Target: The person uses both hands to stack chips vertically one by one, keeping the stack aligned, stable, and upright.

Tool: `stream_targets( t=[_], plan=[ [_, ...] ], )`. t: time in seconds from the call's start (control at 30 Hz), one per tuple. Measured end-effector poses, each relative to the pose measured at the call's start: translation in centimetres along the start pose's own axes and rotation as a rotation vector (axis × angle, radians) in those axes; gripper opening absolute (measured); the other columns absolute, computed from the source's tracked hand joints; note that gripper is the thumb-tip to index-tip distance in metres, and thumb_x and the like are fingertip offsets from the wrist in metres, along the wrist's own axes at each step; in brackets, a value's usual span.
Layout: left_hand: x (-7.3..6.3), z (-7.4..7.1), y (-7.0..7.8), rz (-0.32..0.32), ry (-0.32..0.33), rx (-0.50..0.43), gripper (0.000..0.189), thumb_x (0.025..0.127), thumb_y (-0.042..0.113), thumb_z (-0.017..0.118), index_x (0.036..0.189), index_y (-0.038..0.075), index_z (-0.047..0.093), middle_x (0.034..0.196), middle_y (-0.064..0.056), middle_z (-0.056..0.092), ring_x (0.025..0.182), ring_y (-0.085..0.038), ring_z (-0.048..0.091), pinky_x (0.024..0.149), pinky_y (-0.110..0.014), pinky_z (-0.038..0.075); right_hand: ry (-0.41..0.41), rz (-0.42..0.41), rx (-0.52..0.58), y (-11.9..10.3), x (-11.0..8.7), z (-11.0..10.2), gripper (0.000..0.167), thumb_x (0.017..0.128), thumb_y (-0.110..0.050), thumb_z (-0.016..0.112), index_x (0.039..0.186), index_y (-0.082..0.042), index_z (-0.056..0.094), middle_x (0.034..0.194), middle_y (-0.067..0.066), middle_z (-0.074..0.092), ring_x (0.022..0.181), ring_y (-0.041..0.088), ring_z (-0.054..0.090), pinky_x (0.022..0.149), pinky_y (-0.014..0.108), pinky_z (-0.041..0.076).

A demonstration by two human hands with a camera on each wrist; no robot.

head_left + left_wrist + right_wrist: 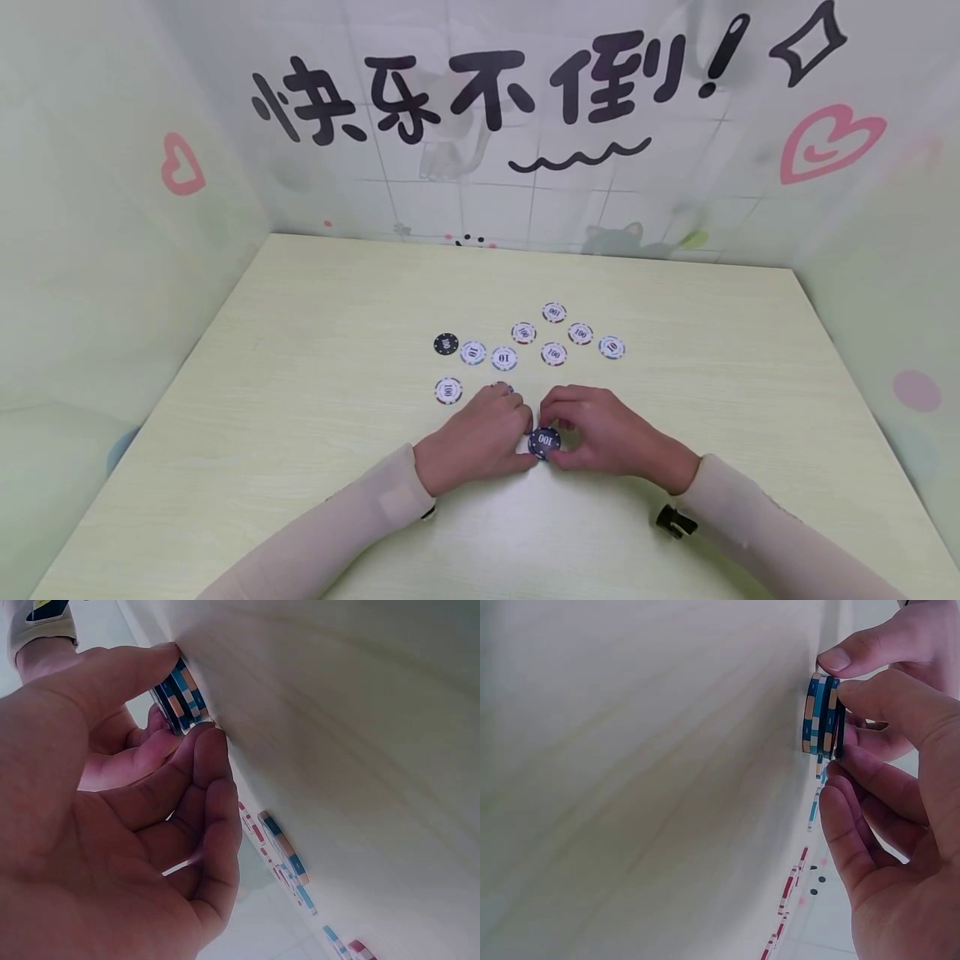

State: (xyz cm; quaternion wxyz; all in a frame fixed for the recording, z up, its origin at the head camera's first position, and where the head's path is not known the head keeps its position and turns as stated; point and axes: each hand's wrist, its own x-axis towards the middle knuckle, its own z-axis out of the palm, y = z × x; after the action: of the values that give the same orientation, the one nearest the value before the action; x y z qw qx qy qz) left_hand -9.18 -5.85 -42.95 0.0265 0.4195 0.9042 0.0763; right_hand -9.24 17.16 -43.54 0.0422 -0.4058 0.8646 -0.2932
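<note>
A short stack of poker chips (544,443) stands on the table between the hands, with a black chip marked 100 on top. Seen from the side, the chip edges (819,716) show blue, orange and white bands. The left hand (480,433) holds the stack from the left, its thumb against the near edge and its other fingers curled. From the right, the right hand (603,429) pinches the stack between thumb and fingertips. Just beyond the left knuckles lies another chip, mostly hidden in the head view; its blue and orange edge (283,847) shows in the left wrist view.
Beyond the hands, chips lie flat and singly: a black chip (446,344), white 10 chips (505,358) and several white 100 chips (554,353). One white 100 chip (448,391) lies left of them. A printed curtain (480,200) borders the table (300,358).
</note>
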Motion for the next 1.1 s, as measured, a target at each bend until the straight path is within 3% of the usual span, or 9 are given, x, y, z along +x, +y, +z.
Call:
stream_targets(
  t=[0.7,1.1],
  plan=[
    [0.1,0.0,0.0,0.016,0.013,0.003,0.032,0.091,0.042,0.089,0.093,0.012,0.078,0.078,0.006,0.063,0.078,-0.014,0.049,0.075,-0.029,0.042,-0.014,0.032,0.029,0.0,0.0,0.1,0.029,0.082,-0.011,0.092,0.108,-0.012,0.079,0.109,-0.009,0.07,0.085,0.008,0.06,0.076,0.024,0.054],
    [0.2,-0.2,0.1,-0.015,-0.029,0.004,0.035,0.093,0.045,0.088,0.095,0.012,0.08,0.077,0.007,0.06,0.079,-0.015,0.049,0.075,-0.03,0.043,0.051,0.068,-0.046,1.6,-0.4,-1.5,0.026,0.085,-0.018,0.092,0.107,-0.01,0.079,0.11,-0.004,0.073,0.086,0.01,0.065,0.076,0.028,0.057]
  ],
)
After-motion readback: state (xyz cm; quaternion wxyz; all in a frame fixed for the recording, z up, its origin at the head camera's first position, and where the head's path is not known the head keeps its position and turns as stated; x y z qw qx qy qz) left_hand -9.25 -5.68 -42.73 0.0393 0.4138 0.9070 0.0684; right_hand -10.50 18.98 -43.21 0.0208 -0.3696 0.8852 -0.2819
